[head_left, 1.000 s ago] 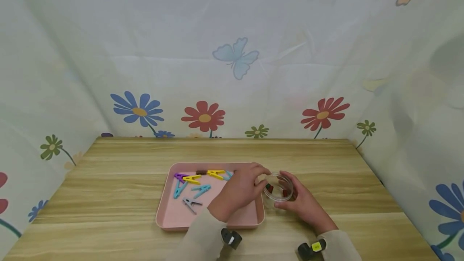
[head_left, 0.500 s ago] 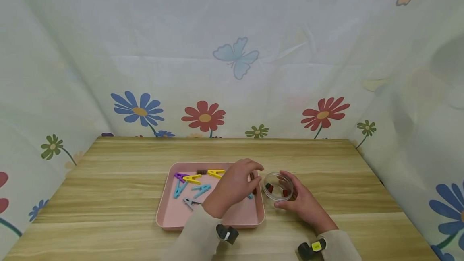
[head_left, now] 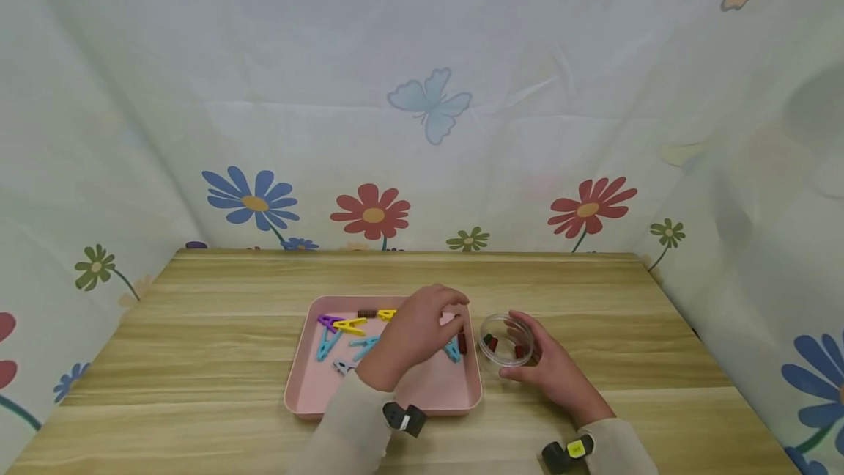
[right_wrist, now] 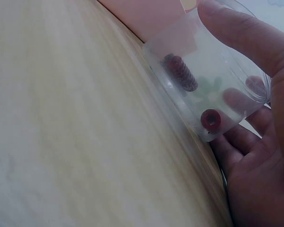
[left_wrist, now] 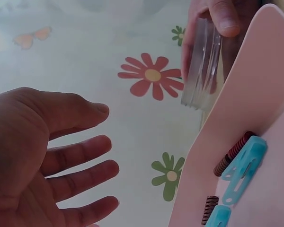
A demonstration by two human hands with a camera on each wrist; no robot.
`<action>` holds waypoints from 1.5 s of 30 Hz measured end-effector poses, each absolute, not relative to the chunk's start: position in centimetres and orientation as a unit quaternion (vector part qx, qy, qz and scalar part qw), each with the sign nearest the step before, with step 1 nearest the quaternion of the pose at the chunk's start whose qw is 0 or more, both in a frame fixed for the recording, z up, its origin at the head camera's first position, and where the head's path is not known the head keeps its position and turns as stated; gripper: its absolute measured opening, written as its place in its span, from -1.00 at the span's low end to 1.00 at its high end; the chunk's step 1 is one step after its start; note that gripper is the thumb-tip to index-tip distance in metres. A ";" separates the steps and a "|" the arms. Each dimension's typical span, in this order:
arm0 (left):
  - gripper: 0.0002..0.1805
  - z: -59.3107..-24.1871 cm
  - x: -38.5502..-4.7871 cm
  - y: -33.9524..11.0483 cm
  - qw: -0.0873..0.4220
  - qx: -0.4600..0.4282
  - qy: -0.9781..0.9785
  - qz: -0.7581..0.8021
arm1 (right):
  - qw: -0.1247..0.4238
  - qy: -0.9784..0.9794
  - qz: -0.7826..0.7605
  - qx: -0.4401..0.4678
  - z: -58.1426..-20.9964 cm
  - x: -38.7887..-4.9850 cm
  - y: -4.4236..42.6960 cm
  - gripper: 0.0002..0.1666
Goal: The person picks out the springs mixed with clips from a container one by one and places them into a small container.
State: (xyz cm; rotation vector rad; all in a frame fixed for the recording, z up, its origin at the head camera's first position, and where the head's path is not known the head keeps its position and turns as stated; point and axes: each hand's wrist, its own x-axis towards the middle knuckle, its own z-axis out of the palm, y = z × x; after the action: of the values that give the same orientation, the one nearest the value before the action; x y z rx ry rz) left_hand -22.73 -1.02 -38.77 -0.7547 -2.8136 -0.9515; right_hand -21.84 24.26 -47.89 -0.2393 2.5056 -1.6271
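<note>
My left hand [head_left: 415,332] hovers over the right part of the pink tray [head_left: 303,391], its fingers apart and holding nothing, as the left wrist view also shows. Below it lie a light blue clothespin [left_wrist: 246,168], a dark red coil spring [left_wrist: 239,145] and a brown coil spring [left_wrist: 209,209]. With thumb and fingers round its side, my right hand [head_left: 557,376] holds a clear plastic jar [head_left: 505,363] upright on the table, just right of the tray. Inside the jar are a few small springs, among them a red one [right_wrist: 183,74].
Toward the tray's left lie a purple clothespin [head_left: 327,322], yellow clothespins [head_left: 349,326], a light blue clothespin [head_left: 326,344] and a grey one [head_left: 344,366]. Another brown spring [head_left: 367,314] is by the back wall. The wooden table [head_left: 217,343] meets a flower-printed curtain [head_left: 297,130].
My left hand has drawn back from beside the jar, moving left over the tray and uncovering the springs and light blue clothespin at its right side. The right hand and jar stay put.
</note>
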 end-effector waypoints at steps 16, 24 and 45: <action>-0.70 -37.9 -22.9 -2.4 0.037 -0.237 -0.920 -0.310 | 0.073 0.839 -0.534 -0.076 -48.0 -21.9 24.3 0.16; -0.71 -37.9 -23.0 -2.9 0.038 -0.237 -0.923 -0.302 | 0.075 0.840 -0.533 -0.072 -48.0 -21.9 24.3 0.17; -0.63 -37.8 -23.7 -4.6 0.001 -0.174 -0.932 -0.317 | 0.071 0.841 -0.531 -0.074 -48.1 -22.0 24.3 0.17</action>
State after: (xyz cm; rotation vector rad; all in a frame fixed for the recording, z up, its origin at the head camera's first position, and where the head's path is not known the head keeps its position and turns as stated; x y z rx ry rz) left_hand -23.67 -4.61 -37.81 -0.5452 -2.9277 -0.9953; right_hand -21.95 24.30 -48.12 -0.2236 2.5285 -1.5977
